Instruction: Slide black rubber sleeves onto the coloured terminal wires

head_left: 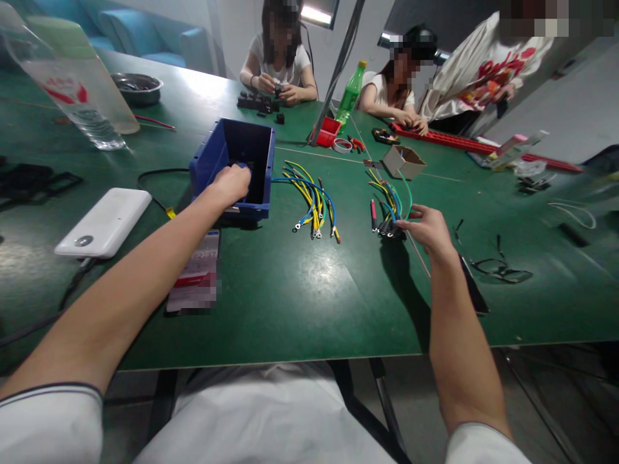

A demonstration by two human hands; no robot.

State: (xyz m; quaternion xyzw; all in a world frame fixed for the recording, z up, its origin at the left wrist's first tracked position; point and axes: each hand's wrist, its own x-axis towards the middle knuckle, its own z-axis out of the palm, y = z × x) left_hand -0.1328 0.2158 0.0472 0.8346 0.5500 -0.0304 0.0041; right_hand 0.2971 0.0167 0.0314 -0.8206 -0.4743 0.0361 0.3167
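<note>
My left hand reaches over the near wall of a blue plastic bin, its fingers curled down inside. What those fingers hold is hidden; dark pieces lie deeper in the bin. At the right, my right hand has thumb and fingertips at a bundle of wires with dark-sleeved ring terminals. A green wire from this bundle curves into its fingers. Between my hands lies another spread of yellow, blue and green wires with ring terminals, one blue wire running back to the bin.
A phone and white power bank lie left, near bottles and a metal bowl. Eyeglasses rest at right. Beyond stand a small cardboard box, red bin and green bottle. Several people work across the table.
</note>
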